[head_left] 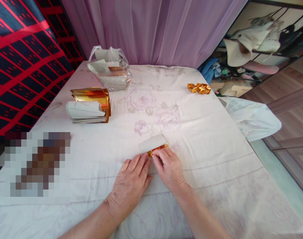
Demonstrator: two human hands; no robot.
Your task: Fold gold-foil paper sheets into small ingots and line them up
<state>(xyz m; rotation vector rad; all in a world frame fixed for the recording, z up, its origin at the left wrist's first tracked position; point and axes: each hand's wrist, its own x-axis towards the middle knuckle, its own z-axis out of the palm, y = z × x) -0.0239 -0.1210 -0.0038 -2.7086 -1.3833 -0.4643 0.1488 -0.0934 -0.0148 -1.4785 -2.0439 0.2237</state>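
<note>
A sheet of gold foil paper (pixel 152 142) with a white back lies partly folded on the table in front of me, its white side curling over the gold. My left hand (pixel 133 177) rests palm down at the sheet's near left edge, fingers stretched out flat. My right hand (pixel 169 167) has curled fingers, with thumb and forefinger pinched at the near gold edge. Fingertips hide part of that edge. A stack of folded gold foil sheets (pixel 89 111) stands to the left. At the far right sit several folded gold foil pieces (pixel 199 88).
A clear plastic bag (pixel 110 71) of more sheets stands at the table's far left. The flowered tablecloth (pixel 196 139) covers the table. A white plastic bag (pixel 258 119) hangs by the right edge, below a shelf (pixel 256 56) holding shoes and a cap. Purple curtain (pixel 151 31) hangs behind.
</note>
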